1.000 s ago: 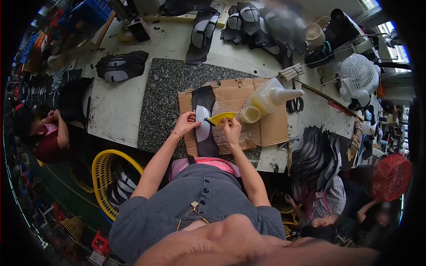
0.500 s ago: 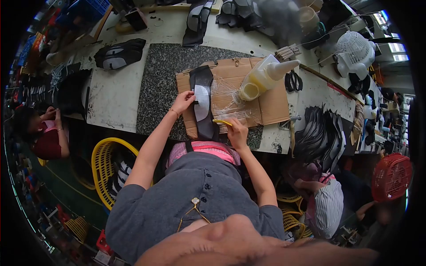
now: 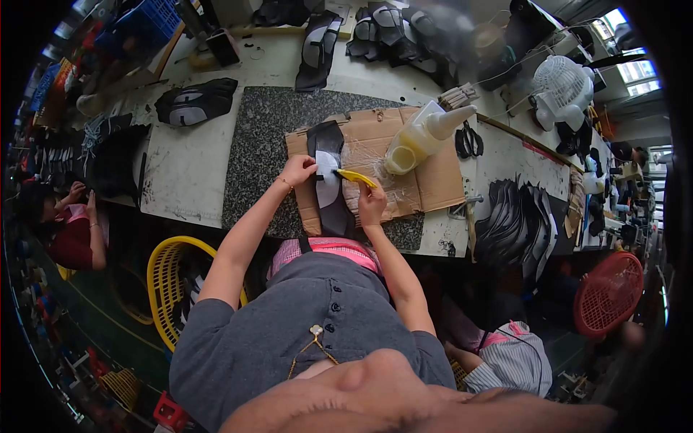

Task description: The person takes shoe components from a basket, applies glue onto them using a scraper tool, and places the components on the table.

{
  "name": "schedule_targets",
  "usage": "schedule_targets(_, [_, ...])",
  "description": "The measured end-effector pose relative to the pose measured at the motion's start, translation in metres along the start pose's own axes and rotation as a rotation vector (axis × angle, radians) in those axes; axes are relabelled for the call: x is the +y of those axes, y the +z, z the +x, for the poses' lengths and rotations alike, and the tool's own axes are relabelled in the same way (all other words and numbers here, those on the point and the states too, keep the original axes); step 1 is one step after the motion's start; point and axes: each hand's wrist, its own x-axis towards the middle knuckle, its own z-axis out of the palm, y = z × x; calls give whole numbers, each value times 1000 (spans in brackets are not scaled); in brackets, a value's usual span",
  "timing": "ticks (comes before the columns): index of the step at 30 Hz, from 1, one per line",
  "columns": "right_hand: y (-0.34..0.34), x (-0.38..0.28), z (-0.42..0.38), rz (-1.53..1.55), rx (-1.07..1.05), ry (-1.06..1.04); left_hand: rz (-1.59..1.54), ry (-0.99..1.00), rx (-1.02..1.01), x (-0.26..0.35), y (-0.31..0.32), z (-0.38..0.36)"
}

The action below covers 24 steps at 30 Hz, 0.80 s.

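A long black material piece (image 3: 333, 209) with a light grey patch (image 3: 328, 189) lies lengthwise on flattened cardboard (image 3: 440, 180) in front of me. It looks like a shoe upper part. My left hand (image 3: 297, 172) is closed, its thumb and fingertips pinching at the left edge of the patch, where a small black strip shows. My right hand (image 3: 372, 204) grips a yellow-handled brush (image 3: 358, 177), whose dark tip meets the patch's right edge. Right of them, a squeeze bottle (image 3: 422, 141) of yellowish liquid lies tilted on the cardboard, its nozzle pointing up and right.
A speckled stone slab (image 3: 260, 144) lies beneath the cardboard. Similar black pieces rest at the left (image 3: 196, 102) and the back (image 3: 317, 54). Scissors (image 3: 468, 141) and a stack of black parts (image 3: 512, 220) stand right. A yellow basket (image 3: 164, 289) is below left; co-workers sit on both sides.
My right hand has risen and moved slightly left, bringing the brush tip from below the patch up to its right edge. My left hand stays pinched at the patch's left edge.
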Motion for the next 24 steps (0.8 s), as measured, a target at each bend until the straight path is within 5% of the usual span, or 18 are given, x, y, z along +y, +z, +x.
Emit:
schedule_targets(5, [-4, -43, 1, -217, -266, -501, -262, -63, -129, -2, -12, 10])
schedule_targets(8, [-5, -50, 16, -267, -377, -427, -553, -196, -207, -5, -15, 9])
schedule_targets(11, [17, -39, 49, -313, -201, -230, -816, -286, -245, -3, -19, 5])
schedule_targets(20, [9, -11, 68, -265, 50, 49, -365, -184, -299, 27, -28, -8])
schedule_targets(24, [-14, -13, 36, 15, 118, 218, -571, -32, -218, 33, -19, -29])
